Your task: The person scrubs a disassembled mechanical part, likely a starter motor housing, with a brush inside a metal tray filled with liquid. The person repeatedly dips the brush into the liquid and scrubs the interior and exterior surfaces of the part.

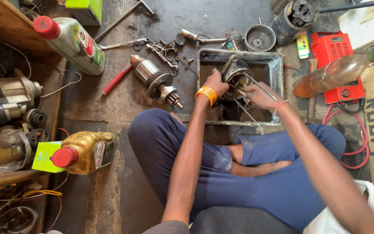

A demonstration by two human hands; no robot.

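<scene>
Grimy concrete floor (122, 186) of a workshop, seen from above. At left, two oil bottles (85, 151) lie near a wooden shelf (5, 26). Centre, a metal tray (278, 71) holds dark liquid. Over it, the left hand (215, 83) grips a motor housing (235, 73); the right hand (260, 96) pinches a thin rod (260, 86).

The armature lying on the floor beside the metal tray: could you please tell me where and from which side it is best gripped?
Judging by its pose, take the armature around its ribbed cylindrical core from above. It lies flat and diagonal with bare floor on both long sides, and the core looks like its broadest, most even part, whereas the geared shaft end tapers.
</scene>
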